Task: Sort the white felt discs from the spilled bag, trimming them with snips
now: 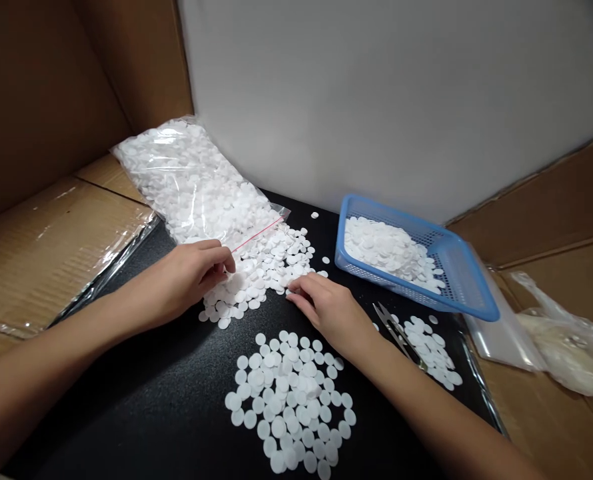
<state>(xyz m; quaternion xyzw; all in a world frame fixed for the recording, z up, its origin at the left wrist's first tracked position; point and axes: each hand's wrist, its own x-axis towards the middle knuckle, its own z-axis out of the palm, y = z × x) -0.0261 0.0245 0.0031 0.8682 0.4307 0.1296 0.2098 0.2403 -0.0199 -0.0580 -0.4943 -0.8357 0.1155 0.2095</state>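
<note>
The left hand (186,277) has its grip closed, fingers curled in against the thumb at the edge of the spilled discs (266,263); whether a disc sits between them is hidden by the knuckles. The right hand (326,305) lies open and flat, fingertips touching the same spill from the other side. The discs are small, thin, white and round, with a matte, soft look, and they pour out of the mouth of a clear bag (196,180) with a red seal line.

Nearer the person lies a looser heap (289,400) of the same discs. All of it sits on a black surface (166,400) with a fine grain. To the right, metal snips (399,333) lie against a small scatter (434,350), and a blue mesh basket (471,293) holds more discs. Brown cardboard (36,247), partly glossy, flanks both sides below a plain white wall (376,87). A crumpled plastic sack (561,347) at the far right has contents too blurred to make out.
</note>
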